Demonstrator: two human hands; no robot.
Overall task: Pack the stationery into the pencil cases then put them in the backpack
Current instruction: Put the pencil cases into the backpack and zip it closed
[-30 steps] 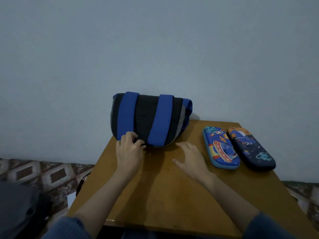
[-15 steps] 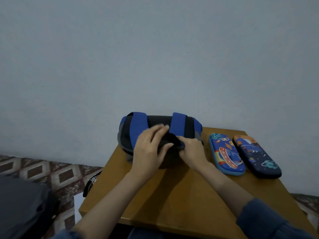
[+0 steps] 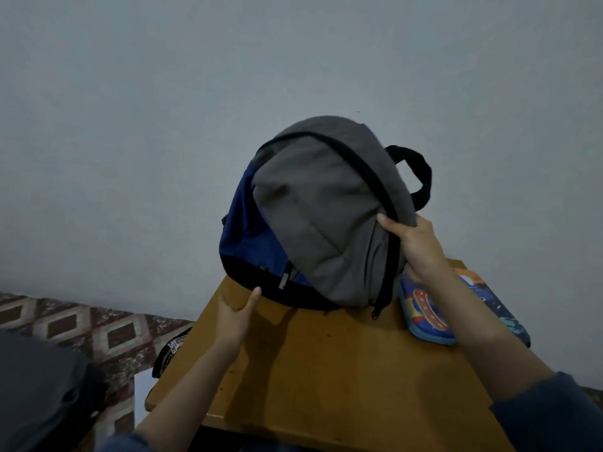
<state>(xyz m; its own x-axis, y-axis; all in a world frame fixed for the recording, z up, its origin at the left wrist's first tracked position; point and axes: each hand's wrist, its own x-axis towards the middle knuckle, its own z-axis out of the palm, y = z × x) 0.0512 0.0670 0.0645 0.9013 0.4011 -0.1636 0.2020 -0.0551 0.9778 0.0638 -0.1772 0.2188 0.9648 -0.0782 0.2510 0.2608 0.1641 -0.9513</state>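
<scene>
A grey, blue and black backpack [image 3: 313, 220] stands tilted at the back of the wooden table [image 3: 326, 370], its grey front facing me and its black zip shut. My right hand [image 3: 419, 249] grips its right edge by the zip. My left hand [image 3: 236, 313] is under the bag's lower left edge, fingers up, touching the black base. Two closed pencil cases lie at the right: a light blue one [image 3: 424, 314] with a planet picture, partly behind my right forearm, and a dark blue one [image 3: 496, 305] beyond it.
A grey wall rises right behind the table. The floor at the left has a brown diamond-pattern covering [image 3: 81, 324]. A dark bag [image 3: 39, 386] sits at the lower left, and a black item [image 3: 171, 350] with a white sheet lies beside the table's left edge.
The backpack has been turned over and raised from lying with its straps showing to standing with its grey front toward me. My right hand now grips its right edge; my left moved under its base.
</scene>
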